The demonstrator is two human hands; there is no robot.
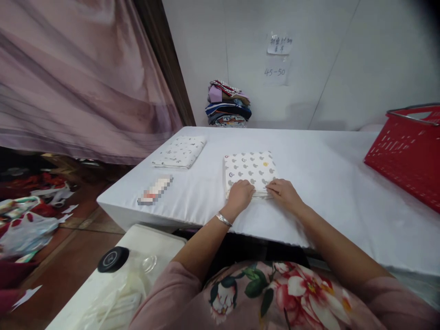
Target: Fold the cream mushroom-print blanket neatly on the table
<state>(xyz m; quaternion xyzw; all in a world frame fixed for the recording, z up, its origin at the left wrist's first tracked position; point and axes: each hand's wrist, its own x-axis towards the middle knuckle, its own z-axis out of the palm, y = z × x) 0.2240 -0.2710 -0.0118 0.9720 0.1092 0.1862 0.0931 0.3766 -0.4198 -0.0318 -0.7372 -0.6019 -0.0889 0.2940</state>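
Observation:
A folded white cloth (250, 166) with a grey mushroom-like print and a few coloured figures lies on the white-covered table (309, 183) in front of me. My left hand (241, 195) is at its near left corner, fingers curled over the near edge. Close by on the right, my right hand (282, 192) pinches the same near edge, thumb and fingers together. Farther left lies a second folded white cloth (180, 152) with small dark prints, touched by neither hand.
A blurred-out flat object (155, 190) lies on the table's left side. At right stands a red basket (409, 156). Folded clothes (228, 104) are piled against the back wall. A white stand (151, 243) at lower left holds a black round lid (113, 259) and a plastic bag.

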